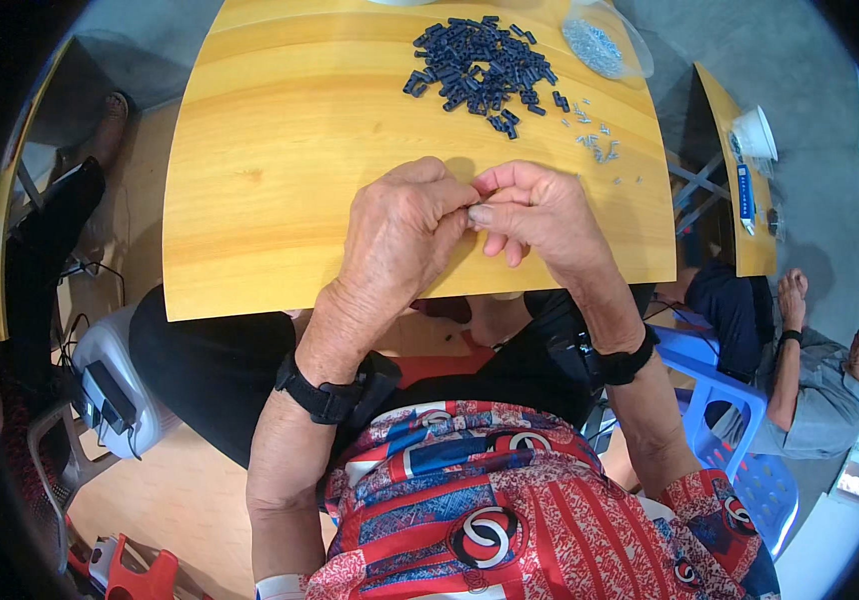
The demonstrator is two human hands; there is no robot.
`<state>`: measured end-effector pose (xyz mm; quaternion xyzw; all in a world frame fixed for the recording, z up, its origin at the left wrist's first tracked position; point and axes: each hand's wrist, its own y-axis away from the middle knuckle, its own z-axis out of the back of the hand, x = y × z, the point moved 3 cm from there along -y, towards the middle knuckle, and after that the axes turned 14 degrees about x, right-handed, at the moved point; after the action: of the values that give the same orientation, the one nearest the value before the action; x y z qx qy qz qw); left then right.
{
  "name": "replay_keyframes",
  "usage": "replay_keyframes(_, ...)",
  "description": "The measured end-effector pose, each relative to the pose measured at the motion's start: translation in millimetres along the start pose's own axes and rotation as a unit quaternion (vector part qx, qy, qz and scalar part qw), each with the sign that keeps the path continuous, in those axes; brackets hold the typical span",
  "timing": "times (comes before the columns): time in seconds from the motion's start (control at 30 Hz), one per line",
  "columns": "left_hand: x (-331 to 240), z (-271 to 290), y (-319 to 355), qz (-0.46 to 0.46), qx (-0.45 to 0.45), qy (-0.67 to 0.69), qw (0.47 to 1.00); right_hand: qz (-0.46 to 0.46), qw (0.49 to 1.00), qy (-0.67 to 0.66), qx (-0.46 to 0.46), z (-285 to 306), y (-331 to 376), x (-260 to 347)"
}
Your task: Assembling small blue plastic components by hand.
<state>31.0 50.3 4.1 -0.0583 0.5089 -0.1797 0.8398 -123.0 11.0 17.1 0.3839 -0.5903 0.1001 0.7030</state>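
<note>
Over the near half of the wooden table (pixel 260 200), my two hands meet at the fingertips. My left hand (pixel 405 225) is closed, thumb and fingers pinched on something that the fingers hide. Thumb and forefinger of my right hand (pixel 535 210) press together at the same spot, its other fingers curled below. What lies between them is too small and covered to make out. Beyond my hands is a heap of small black plastic parts (pixel 485 60). Several small silver screws (pixel 600 145) lie loose to the right of the heap.
A clear plastic container (pixel 595 45) of small silver pieces stands at the table's far right corner. On the right, another table (pixel 750 250) holds a white tub (pixel 755 133) and a blue packet (pixel 746 195). A person (pixel 830 370) sits there, near a blue plastic chair (pixel 720 390).
</note>
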Motion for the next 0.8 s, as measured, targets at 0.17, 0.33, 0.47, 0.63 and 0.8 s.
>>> replay_keyframes(0.17,2,2,-4,0.016,0.034,0.008,0.999,-0.003,1.0,-0.016,0.023,4,0,3)
replay_keyframes(0.33,2,6,-8,0.023,0.065,-0.006,0.998,-0.014,0.999,0.001,0.035,7,0,4)
replay_keyframes(0.47,3,6,-8,0.023,0.068,0.002,0.997,-0.017,0.999,-0.001,0.039,6,-2,3)
replay_keyframes(0.63,5,6,-7,0.031,0.069,0.019,0.997,-0.005,0.999,0.019,0.041,4,0,3)
replay_keyframes(0.8,4,6,-7,0.005,0.071,-0.006,0.997,0.059,0.988,0.113,-0.083,14,9,29)
